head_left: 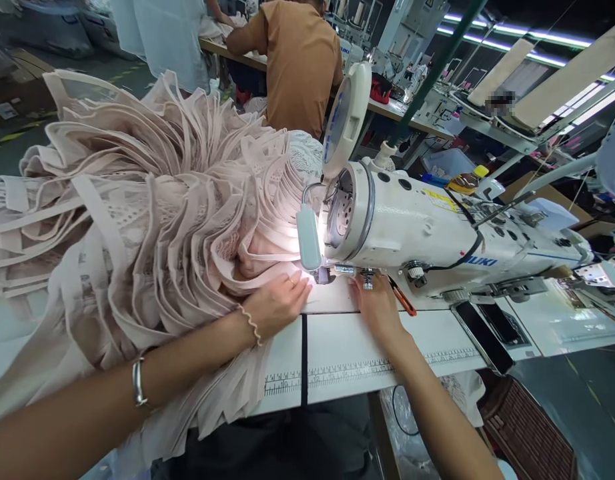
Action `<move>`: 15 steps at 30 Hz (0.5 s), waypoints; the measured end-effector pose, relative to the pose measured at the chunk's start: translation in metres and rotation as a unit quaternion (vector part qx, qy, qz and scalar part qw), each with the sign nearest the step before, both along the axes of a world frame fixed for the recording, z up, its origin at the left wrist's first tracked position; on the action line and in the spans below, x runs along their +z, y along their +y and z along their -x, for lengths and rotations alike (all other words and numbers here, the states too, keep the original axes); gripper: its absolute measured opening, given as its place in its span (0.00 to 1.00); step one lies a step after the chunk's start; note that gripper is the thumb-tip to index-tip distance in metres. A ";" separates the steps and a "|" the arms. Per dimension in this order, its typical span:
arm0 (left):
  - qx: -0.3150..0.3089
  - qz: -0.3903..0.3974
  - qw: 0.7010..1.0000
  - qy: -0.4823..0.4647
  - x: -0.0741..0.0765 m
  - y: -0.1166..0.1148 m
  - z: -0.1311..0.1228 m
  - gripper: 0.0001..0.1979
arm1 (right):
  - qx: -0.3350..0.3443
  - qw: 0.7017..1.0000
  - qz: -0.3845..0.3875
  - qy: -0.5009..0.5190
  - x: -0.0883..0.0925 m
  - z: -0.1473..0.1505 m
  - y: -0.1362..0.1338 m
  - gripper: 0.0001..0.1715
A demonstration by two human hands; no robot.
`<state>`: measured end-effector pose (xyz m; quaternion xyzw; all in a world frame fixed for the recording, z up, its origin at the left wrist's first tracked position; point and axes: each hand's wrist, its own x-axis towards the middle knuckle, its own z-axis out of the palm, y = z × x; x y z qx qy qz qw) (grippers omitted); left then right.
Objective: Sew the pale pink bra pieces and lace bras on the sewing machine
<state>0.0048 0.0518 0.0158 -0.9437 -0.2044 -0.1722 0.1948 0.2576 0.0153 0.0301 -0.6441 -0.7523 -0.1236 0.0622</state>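
Observation:
A big heap of pale pink ruffled fabric [152, 200] covers the left of the white sewing table [347, 347]. My left hand [277, 303] lies flat on the fabric's edge, fingers stretched toward the needle area [323, 275]. My right hand [375, 303] rests on the table just right of the needle, under the arm of the white sewing machine [437, 233]; its fingertips are hidden by the machine. A small lit lamp [308, 237] shines on the fabric at the needle.
Orange-handled snips [402, 301] lie beside my right hand. A dark phone [485, 330] lies on the table to the right. A person in a brown shirt [297, 60] works at another table behind. A ruler strip [337, 377] runs along the table's front edge.

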 end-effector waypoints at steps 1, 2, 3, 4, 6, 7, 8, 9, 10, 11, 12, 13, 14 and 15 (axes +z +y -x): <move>-0.027 -0.024 0.999 0.001 -0.003 -0.010 -0.006 0.16 | 0.032 0.999 0.004 0.013 -0.001 0.004 -0.004 0.16; -0.048 -0.040 0.998 0.002 -0.006 -0.022 -0.012 0.16 | 0.055 0.998 0.009 0.037 -0.002 0.009 -0.007 0.14; -0.060 -0.046 0.997 -0.003 -0.009 -0.034 -0.018 0.16 | 0.068 0.995 0.018 0.073 -0.003 0.013 -0.009 0.13; -0.070 -0.044 0.997 -0.002 -0.012 -0.046 -0.023 0.16 | 0.072 0.990 0.032 0.118 -0.004 0.017 -0.010 0.12; -0.085 -0.031 0.996 -0.002 -0.014 -0.062 -0.028 0.16 | 0.054 0.975 0.065 0.206 -0.005 0.022 -0.008 0.09; -0.087 -0.025 0.996 0.001 -0.014 -0.065 -0.028 0.16 | 0.040 0.968 0.077 0.234 -0.005 0.023 -0.006 0.08; -0.081 -0.020 0.997 0.006 -0.012 -0.065 -0.027 0.16 | 0.027 0.965 0.082 0.246 -0.005 0.023 -0.004 0.07; -0.064 -0.018 0.998 0.012 -0.010 -0.062 -0.024 0.16 | 0.018 0.968 0.076 0.240 -0.005 0.023 -0.002 0.07; -0.038 -0.017 0.999 0.021 -0.007 -0.056 -0.021 0.17 | 0.013 0.974 0.060 0.219 -0.005 0.023 -0.001 0.08; -0.003 -0.015 0.999 0.028 -0.004 -0.048 -0.018 0.18 | 0.016 0.981 0.041 0.187 -0.006 0.022 -0.001 0.09; 0.032 -0.012 0.999 0.035 -0.001 -0.039 -0.015 0.19 | 0.023 0.988 0.021 0.151 -0.007 0.022 -0.003 0.10; 0.059 -0.006 0.997 0.040 0.001 -0.031 -0.012 0.19 | 0.033 0.993 0.004 0.114 -0.008 0.022 -0.005 0.12; 0.073 0.002 0.996 0.043 0.003 -0.024 -0.010 0.20 | 0.045 0.996 -0.011 0.082 -0.008 0.023 -0.008 0.13; 0.077 0.009 0.996 0.045 0.003 -0.019 -0.008 0.20 | 0.061 0.996 -0.021 0.057 -0.009 0.024 -0.012 0.15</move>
